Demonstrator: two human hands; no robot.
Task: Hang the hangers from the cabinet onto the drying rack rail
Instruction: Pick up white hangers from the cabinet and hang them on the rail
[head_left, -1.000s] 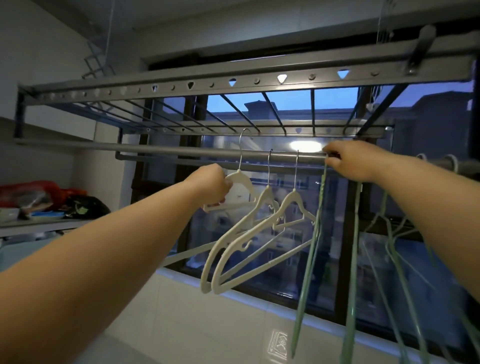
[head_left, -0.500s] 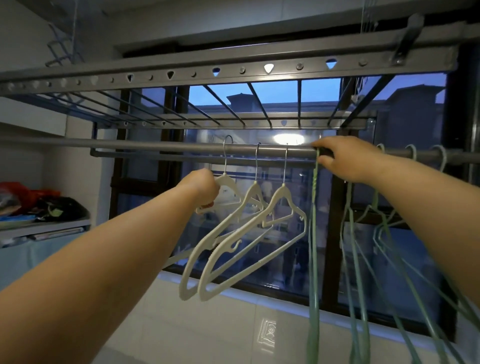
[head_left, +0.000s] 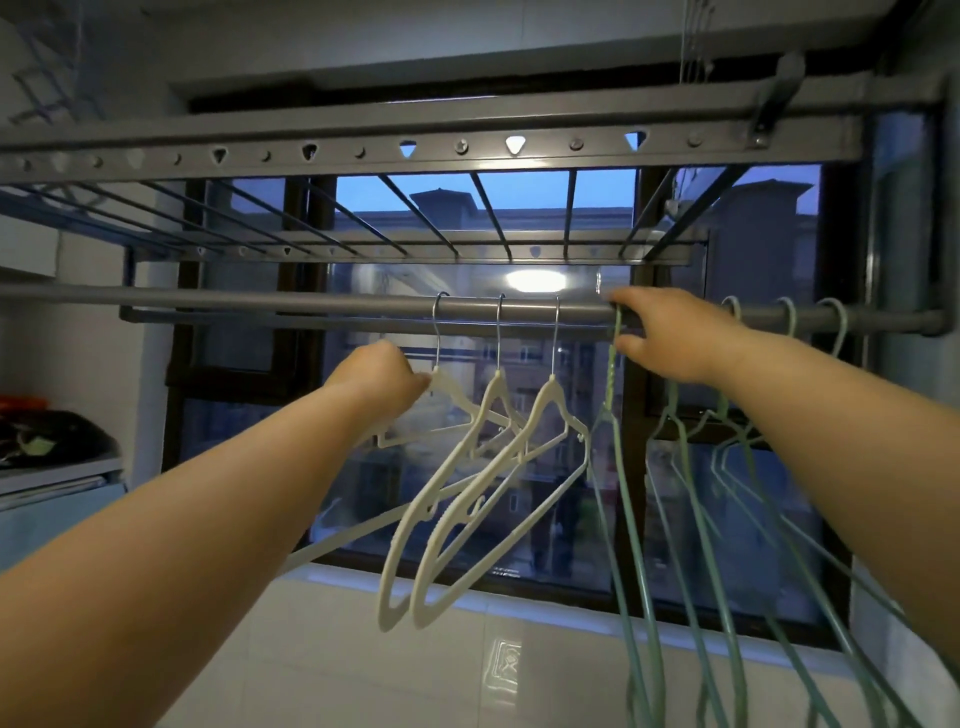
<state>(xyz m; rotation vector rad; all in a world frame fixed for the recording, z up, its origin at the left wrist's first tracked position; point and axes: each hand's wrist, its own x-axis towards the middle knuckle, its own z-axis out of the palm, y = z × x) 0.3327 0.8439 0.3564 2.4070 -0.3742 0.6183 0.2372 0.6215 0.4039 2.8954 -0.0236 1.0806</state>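
the left hand (head_left: 382, 382) is closed round the shoulder of the leftmost cream hanger (head_left: 457, 395), smooth plastic with a thin chrome wire hook over the round grey metal rail (head_left: 311, 304); two more cream hangers (head_left: 550, 395) hang tilted just to its right. the right hand (head_left: 670, 338) curls over the rail further right, fingers on top and thumb beneath, pinching the twisted neck of a slim pale green hanger (head_left: 614, 358). three other green hangers (head_left: 680, 447) hang from the rail to its right.
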